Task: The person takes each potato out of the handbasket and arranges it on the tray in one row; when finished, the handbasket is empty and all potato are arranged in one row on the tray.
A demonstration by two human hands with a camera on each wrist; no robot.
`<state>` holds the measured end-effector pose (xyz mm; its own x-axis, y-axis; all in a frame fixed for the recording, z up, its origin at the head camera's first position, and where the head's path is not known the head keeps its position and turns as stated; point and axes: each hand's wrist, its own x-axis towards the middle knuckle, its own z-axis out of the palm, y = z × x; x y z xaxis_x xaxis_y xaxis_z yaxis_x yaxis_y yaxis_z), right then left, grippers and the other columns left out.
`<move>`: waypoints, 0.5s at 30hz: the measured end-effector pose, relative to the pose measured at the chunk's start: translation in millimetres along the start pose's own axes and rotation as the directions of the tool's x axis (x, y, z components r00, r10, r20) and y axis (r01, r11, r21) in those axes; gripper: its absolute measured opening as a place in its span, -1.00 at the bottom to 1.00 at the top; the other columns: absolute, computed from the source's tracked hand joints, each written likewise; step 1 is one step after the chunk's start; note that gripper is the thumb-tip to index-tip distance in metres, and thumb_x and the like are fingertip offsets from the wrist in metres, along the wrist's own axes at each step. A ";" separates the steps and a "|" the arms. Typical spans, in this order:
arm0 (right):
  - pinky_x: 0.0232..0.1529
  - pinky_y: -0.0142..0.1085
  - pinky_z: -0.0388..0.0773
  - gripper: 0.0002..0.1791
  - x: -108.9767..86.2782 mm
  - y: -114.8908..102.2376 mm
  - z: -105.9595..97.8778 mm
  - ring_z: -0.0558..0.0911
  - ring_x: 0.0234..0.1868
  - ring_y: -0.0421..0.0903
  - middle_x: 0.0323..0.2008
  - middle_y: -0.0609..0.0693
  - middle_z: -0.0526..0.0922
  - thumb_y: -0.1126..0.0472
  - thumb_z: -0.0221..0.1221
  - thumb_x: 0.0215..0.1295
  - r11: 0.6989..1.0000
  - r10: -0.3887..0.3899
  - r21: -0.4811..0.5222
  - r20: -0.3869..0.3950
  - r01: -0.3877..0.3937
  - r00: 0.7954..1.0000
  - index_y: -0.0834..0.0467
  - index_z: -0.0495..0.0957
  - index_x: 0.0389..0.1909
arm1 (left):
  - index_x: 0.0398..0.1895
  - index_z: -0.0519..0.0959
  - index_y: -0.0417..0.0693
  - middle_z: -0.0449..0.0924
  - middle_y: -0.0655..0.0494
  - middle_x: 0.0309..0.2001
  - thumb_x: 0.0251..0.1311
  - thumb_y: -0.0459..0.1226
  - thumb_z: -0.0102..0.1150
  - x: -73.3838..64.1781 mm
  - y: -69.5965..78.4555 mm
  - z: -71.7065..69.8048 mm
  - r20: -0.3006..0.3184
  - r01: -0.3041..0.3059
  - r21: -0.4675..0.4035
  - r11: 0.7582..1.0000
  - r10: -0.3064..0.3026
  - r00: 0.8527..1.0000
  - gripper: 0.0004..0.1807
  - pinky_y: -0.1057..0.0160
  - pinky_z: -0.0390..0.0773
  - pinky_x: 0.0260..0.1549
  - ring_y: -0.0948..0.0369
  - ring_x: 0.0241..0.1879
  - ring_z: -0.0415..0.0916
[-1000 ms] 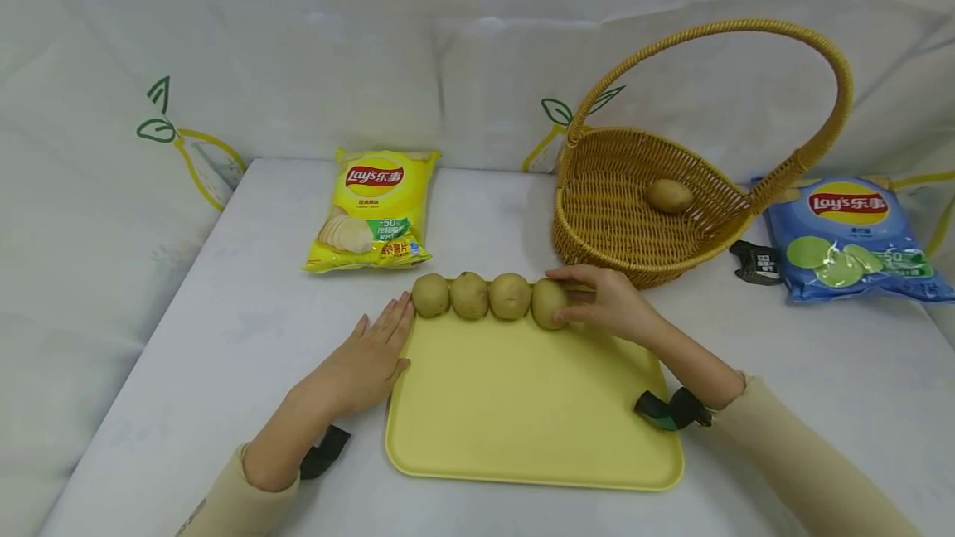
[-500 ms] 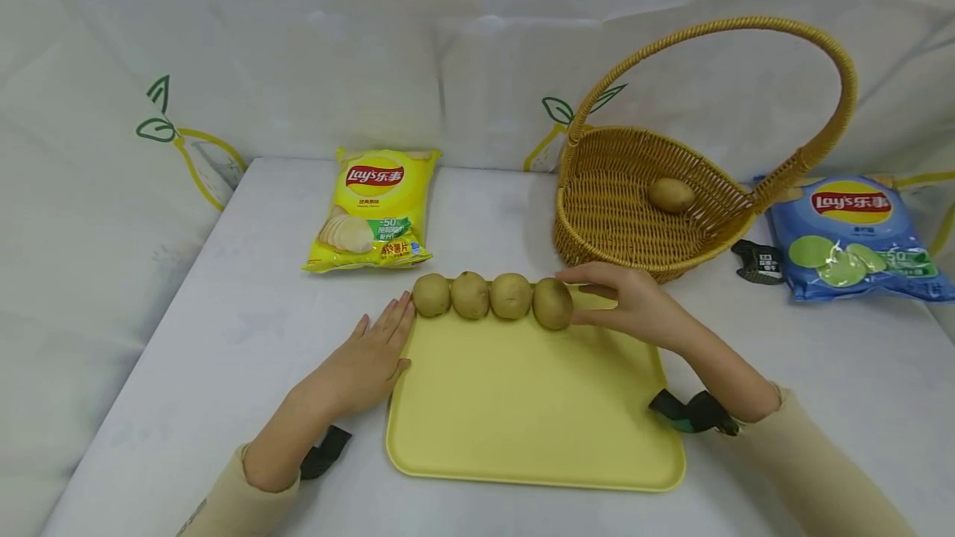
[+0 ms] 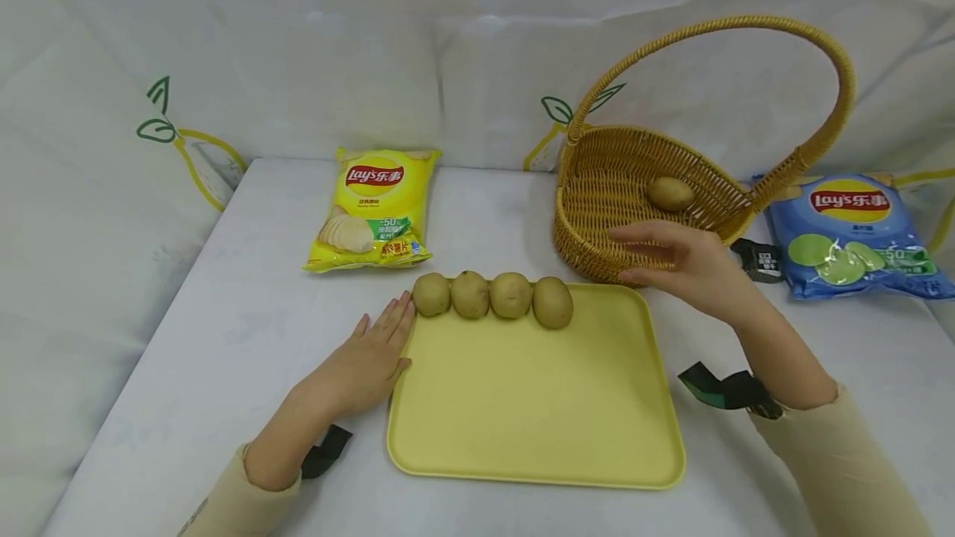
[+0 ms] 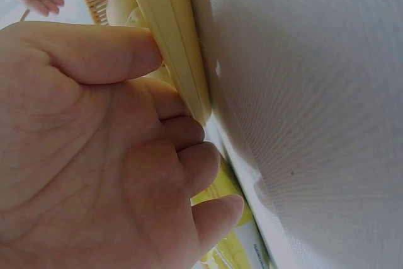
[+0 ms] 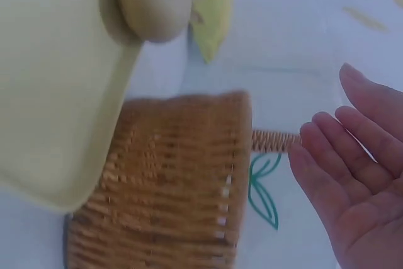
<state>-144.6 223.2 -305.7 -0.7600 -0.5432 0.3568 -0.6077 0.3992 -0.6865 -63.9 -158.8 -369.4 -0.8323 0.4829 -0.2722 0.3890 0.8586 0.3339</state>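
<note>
Several potatoes (image 3: 511,296) lie side by side along the back edge of a yellow tray (image 3: 537,404). My left hand (image 3: 366,361) rests at the tray's left edge with extended fingers, its fingertips next to the leftmost potato. In the left wrist view, the thumb and fingers of that hand (image 4: 113,143) touch the tray's side (image 4: 167,26). Holding nothing, my right hand (image 3: 694,268) is raised with parted fingers in front of the wicker basket (image 3: 597,181). A single potato (image 3: 670,194) lies inside the basket. The right wrist view shows this hand's palm (image 5: 365,181) bare.
Behind the tray, a yellow chip bag (image 3: 373,210) lies to the left. A blue chip bag (image 3: 854,234) is right of the basket, beside a small black label (image 3: 757,261). The basket's tall handle (image 3: 746,23) arches upward. White cloth (image 3: 336,48) hangs behind the table.
My right hand has let go of the rightmost potato in the row and moved right and back, up to the basket's front. The left hand has stayed put.
</note>
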 end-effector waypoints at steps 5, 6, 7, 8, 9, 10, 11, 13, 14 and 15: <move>-0.12 -0.57 0.48 -0.51 -1.9 12.4 -15.7 0.56 0.00 -0.37 0.03 -0.08 0.61 0.57 0.26 0.04 0.994 0.108 0.025 -0.077 -0.106 0.991 0.24 0.57 0.05 | 0.43 -0.12 -0.42 -0.28 -0.25 0.47 0.40 -0.26 -0.12 0.1 0.0 -1.4 0.004 0.003 -0.010 1.000 -0.003 1.000 -0.31 -0.23 -0.09 0.28 -0.08 0.44 -0.29; -0.13 -0.57 0.48 -0.51 -2.0 15.3 -18.3 0.57 -0.02 -0.38 0.02 -0.10 0.61 0.56 0.25 0.06 0.992 0.125 0.031 -0.090 -0.122 0.988 0.22 0.57 0.05 | 0.43 -0.13 -0.42 -0.28 -0.24 0.47 0.40 -0.26 -0.12 0.1 0.1 -1.8 0.005 0.003 -0.010 1.000 -0.003 1.000 -0.31 -0.23 -0.09 0.28 -0.08 0.44 -0.29; -0.15 -0.58 0.49 -0.52 -1.9 18.2 -20.8 0.57 -0.03 -0.39 0.02 -0.11 0.61 0.56 0.25 0.07 0.990 0.139 0.045 -0.099 -0.135 0.985 0.21 0.57 0.06 | 0.43 -0.13 -0.42 -0.28 -0.24 0.47 0.41 -0.26 -0.12 0.0 0.2 -2.1 0.006 0.003 -0.009 1.000 -0.003 1.000 -0.31 -0.23 -0.09 0.28 -0.08 0.45 -0.29; -0.16 -0.58 0.49 -0.52 -1.5 21.2 -23.2 0.58 -0.04 -0.39 0.02 -0.11 0.61 0.56 0.24 0.08 0.988 0.148 0.051 -0.109 -0.143 0.983 0.22 0.57 0.06 | 0.43 -0.13 -0.42 -0.28 -0.24 0.47 0.41 -0.26 -0.12 0.1 0.1 -2.3 0.006 0.003 -0.008 1.000 -0.003 1.000 -0.31 -0.23 -0.09 0.28 -0.08 0.44 -0.29; -0.17 -0.58 0.50 -0.53 -1.0 24.0 -25.3 0.58 -0.05 -0.38 0.01 -0.11 0.62 0.56 0.23 0.09 0.986 0.164 0.062 -0.117 -0.157 0.980 0.22 0.57 0.06 | 0.43 -0.13 -0.42 -0.28 -0.25 0.47 0.41 -0.26 -0.12 0.1 0.1 -2.4 0.005 0.002 -0.006 1.000 -0.002 1.000 -0.31 -0.23 -0.08 0.28 -0.08 0.44 -0.29; -0.17 -0.57 0.50 -0.54 -0.2 26.8 -27.4 0.59 -0.06 -0.38 0.01 -0.11 0.62 0.55 0.22 0.10 0.982 0.181 0.079 -0.125 -0.172 0.975 0.23 0.57 0.06 | 0.43 -0.13 -0.42 -0.28 -0.25 0.47 0.41 -0.26 -0.12 0.3 0.0 -2.3 0.005 0.002 -0.005 1.000 -0.002 1.000 -0.31 -0.23 -0.08 0.28 -0.08 0.44 -0.29; -0.17 -0.57 0.50 -0.55 0.6 29.4 -29.3 0.60 -0.07 -0.37 0.00 -0.10 0.62 0.55 0.22 0.11 0.978 0.198 0.088 -0.134 -0.188 0.971 0.25 0.56 0.06 | 0.43 -0.13 -0.42 -0.28 -0.24 0.47 0.41 -0.26 -0.12 0.4 -0.1 -2.4 0.005 0.002 -0.004 1.000 -0.002 1.000 -0.31 -0.23 -0.08 0.28 -0.08 0.44 -0.29; -0.19 -0.57 0.51 -0.57 2.2 34.7 -32.9 0.61 -0.10 -0.37 -0.03 -0.11 0.63 0.52 0.23 0.12 0.970 0.236 0.099 -0.151 -0.223 0.960 0.26 0.57 0.05 | 0.43 -0.13 -0.42 -0.28 -0.25 0.47 0.40 -0.26 -0.12 0.8 -0.5 -2.3 0.003 0.003 -0.004 1.000 -0.003 1.000 -0.31 -0.23 -0.08 0.28 -0.08 0.44 -0.29; -0.19 -0.57 0.51 -0.58 3.0 37.2 -34.5 0.61 -0.11 -0.37 -0.05 -0.13 0.64 0.51 0.23 0.13 0.965 0.256 0.105 -0.158 -0.241 0.954 0.26 0.57 0.05 | 0.43 -0.13 -0.42 -0.28 -0.25 0.47 0.40 -0.26 -0.12 1.0 -0.7 -2.2 0.004 0.004 -0.005 1.000 -0.004 1.000 -0.31 -0.23 -0.09 0.28 -0.08 0.44 -0.29; -0.20 -0.56 0.51 -0.60 3.7 39.7 -36.0 0.61 -0.12 -0.36 -0.06 -0.14 0.64 0.50 0.23 0.14 0.960 0.273 0.108 -0.163 -0.257 0.948 0.27 0.57 0.04 | 0.43 -0.13 -0.42 -0.28 -0.25 0.47 0.40 -0.26 -0.12 1.1 -0.7 -2.2 0.005 0.005 -0.006 1.000 -0.005 1.000 -0.31 -0.23 -0.09 0.28 -0.08 0.44 -0.29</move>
<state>-179.8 263.7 -308.8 -0.9239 -0.2857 0.2546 -0.3629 0.4432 -0.8197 -66.0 -159.2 -367.9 -0.8320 0.4797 -0.2786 0.3826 0.8599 0.3380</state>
